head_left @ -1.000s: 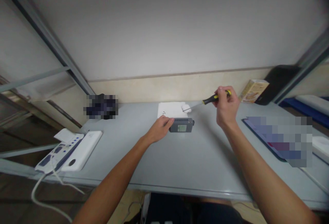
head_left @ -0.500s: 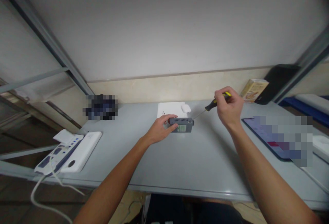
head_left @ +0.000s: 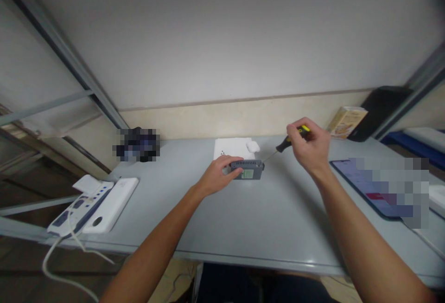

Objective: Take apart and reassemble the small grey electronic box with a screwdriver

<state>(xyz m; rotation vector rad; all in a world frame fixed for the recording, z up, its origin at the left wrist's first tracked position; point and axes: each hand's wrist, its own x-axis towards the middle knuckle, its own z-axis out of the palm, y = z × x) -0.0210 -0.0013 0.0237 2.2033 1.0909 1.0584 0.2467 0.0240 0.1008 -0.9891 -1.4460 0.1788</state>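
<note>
A small dark grey box (head_left: 255, 171) with a row of vent slots and a pale green label stands on its edge on the desk. My left hand (head_left: 217, 176) grips its left end, fingers behind and thumb in front. In my right hand (head_left: 311, 147) is a black and yellow screwdriver (head_left: 285, 145), slanted down to the left. Its tip is at the box's upper right corner; whether it sits in a screw is too small to tell. Behind the box lies a white sheet (head_left: 227, 146) with dark specks and a small white object (head_left: 253, 146) on it.
On the left are a power strip (head_left: 81, 208) with a cable and a white power bank (head_left: 114, 208). A blurred-out dark item (head_left: 137, 145) sits at the back left. To the right are a phone or tablet (head_left: 365, 187), a yellow box (head_left: 347, 122) and a black case (head_left: 380, 110).
My right hand and the screwdriver handle have shifted slightly left and turned a little, with the tip staying at the box's corner. My left hand keeps the same hold.
</note>
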